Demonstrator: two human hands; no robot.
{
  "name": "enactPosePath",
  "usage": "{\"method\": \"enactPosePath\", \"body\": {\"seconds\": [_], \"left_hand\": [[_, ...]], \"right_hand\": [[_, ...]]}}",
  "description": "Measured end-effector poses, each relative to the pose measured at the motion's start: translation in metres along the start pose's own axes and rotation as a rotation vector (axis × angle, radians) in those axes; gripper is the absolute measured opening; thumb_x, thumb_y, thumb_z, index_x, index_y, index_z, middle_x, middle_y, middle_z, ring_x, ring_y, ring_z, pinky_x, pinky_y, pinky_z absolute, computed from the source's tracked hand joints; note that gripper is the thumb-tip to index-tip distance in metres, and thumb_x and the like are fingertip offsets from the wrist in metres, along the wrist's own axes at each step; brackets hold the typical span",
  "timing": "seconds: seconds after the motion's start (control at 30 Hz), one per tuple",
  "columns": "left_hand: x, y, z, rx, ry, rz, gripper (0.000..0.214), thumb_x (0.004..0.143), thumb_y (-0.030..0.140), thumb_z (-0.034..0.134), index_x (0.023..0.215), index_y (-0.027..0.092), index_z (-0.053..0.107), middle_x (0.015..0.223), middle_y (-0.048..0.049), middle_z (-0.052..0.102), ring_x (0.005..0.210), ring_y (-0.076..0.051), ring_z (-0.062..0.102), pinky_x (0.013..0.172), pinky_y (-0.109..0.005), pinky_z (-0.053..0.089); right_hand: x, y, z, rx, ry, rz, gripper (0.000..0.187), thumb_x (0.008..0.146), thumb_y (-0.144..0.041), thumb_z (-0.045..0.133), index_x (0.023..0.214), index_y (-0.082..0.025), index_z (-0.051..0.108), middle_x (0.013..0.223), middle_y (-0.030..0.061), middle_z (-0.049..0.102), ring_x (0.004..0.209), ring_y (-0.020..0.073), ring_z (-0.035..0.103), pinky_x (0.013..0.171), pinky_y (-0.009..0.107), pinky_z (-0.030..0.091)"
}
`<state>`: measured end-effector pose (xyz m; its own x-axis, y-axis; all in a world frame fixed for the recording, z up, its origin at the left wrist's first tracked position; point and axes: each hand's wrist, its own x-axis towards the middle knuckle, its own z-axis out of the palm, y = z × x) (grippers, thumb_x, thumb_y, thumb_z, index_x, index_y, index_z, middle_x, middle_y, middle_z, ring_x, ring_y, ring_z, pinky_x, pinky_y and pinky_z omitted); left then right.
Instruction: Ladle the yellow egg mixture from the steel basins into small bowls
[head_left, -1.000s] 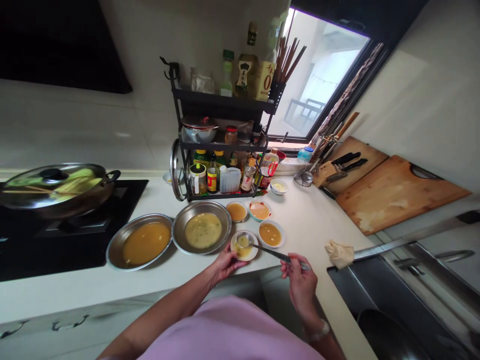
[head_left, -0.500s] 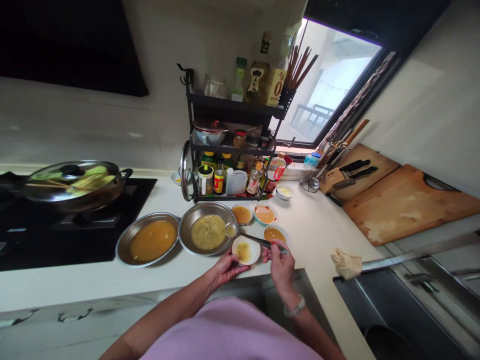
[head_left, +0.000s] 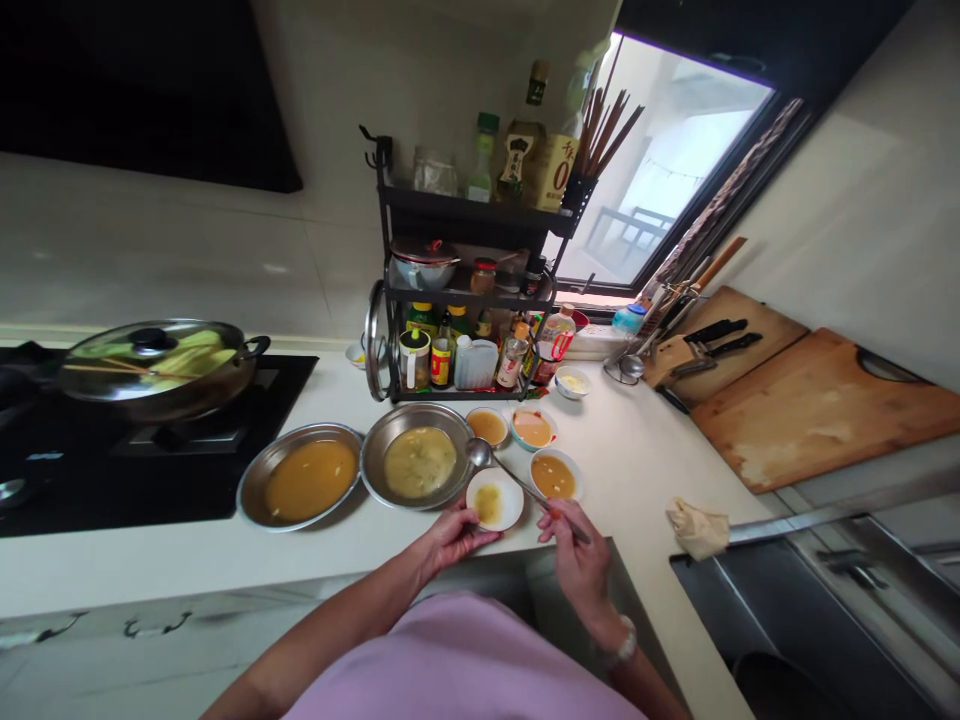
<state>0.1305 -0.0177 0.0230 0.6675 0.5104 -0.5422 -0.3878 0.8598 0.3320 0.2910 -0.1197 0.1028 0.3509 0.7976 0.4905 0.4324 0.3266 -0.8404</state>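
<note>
My left hand (head_left: 459, 535) grips the near rim of a small white bowl (head_left: 511, 502) with a little yellow-green liquid in it. In my right hand (head_left: 581, 555) is the handle of a metal ladle (head_left: 478, 453), whose head is over the right rim of a steel basin (head_left: 379, 445) of pale yellow, green-flecked liquid. Another steel basin (head_left: 255, 510) to its left holds orange-brown liquid. Behind and right of the white bowl stand several small bowls of orange-brown liquid, among them one bowl (head_left: 556, 478) beside the ladle's handle.
A black rack (head_left: 465, 297) with bottles and jars stands behind the basins. On the left, a lidded pan (head_left: 161, 385) sits on the black stove (head_left: 281, 400). A knife block (head_left: 664, 358) and cutting boards (head_left: 817, 410) lean at the right, above the sink (head_left: 720, 590).
The ladle has swung from over the steel basin toward its right rim, its bowl now looking emptier. My right hand has moved right and slightly down. My left hand stays on the white bowl.
</note>
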Motion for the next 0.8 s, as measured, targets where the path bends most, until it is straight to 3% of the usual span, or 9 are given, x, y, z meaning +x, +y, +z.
{"method": "enactPosePath", "body": {"seconds": [0.17, 0.5, 0.7, 0.8], "left_hand": [[-0.003, -0.001, 0.008, 0.069, 0.002, 0.044, 0.083, 0.062, -0.004, 0.059, 0.134, 0.027, 0.032, 0.127, -0.0103, 0.051, 0.104, -0.029, 0.062, 0.079, -0.037, 0.057], [0.014, -0.012, 0.01, 0.256, 0.127, 0.275, 0.081, 0.056, -0.004, 0.062, 0.128, 0.027, 0.039, 0.133, -0.0126, 0.04, 0.09, -0.023, 0.063, 0.058, -0.033, 0.06], [0.018, -0.016, 0.008, 0.282, 0.177, 0.303, 0.078, 0.057, -0.004, 0.064, 0.126, 0.025, 0.039, 0.125, -0.0123, 0.046, 0.082, -0.018, 0.063, 0.059, -0.033, 0.059], [0.016, -0.014, 0.008, 0.262, 0.171, 0.245, 0.079, 0.057, -0.004, 0.065, 0.126, 0.025, 0.038, 0.117, -0.0105, 0.051, 0.077, -0.017, 0.065, 0.059, -0.031, 0.059]], "right_hand": [[-0.018, 0.001, -0.027, -0.101, 0.062, 0.093, 0.019, 0.091, -0.028, 0.046, 0.099, -0.02, 0.061, 0.074, 0.0015, 0.062, 0.052, 0.012, 0.057, 0.051, 0.025, 0.051], [-0.046, 0.022, -0.048, -0.124, -0.05, 0.166, 0.024, 0.085, -0.035, 0.053, 0.092, -0.018, 0.068, 0.086, 0.0091, 0.065, 0.06, 0.0151, 0.061, 0.053, 0.027, 0.053], [-0.043, 0.025, -0.038, 0.049, 0.307, 0.481, 0.033, 0.08, -0.048, 0.058, 0.09, -0.017, 0.06, 0.057, 0.0002, 0.06, 0.043, 0.0137, 0.054, 0.044, 0.026, 0.048], [-0.037, 0.027, -0.038, 0.146, 0.397, 0.597, 0.036, 0.074, -0.05, 0.064, 0.087, -0.017, 0.058, 0.055, -0.0001, 0.061, 0.044, 0.0148, 0.055, 0.041, 0.025, 0.045]]}}
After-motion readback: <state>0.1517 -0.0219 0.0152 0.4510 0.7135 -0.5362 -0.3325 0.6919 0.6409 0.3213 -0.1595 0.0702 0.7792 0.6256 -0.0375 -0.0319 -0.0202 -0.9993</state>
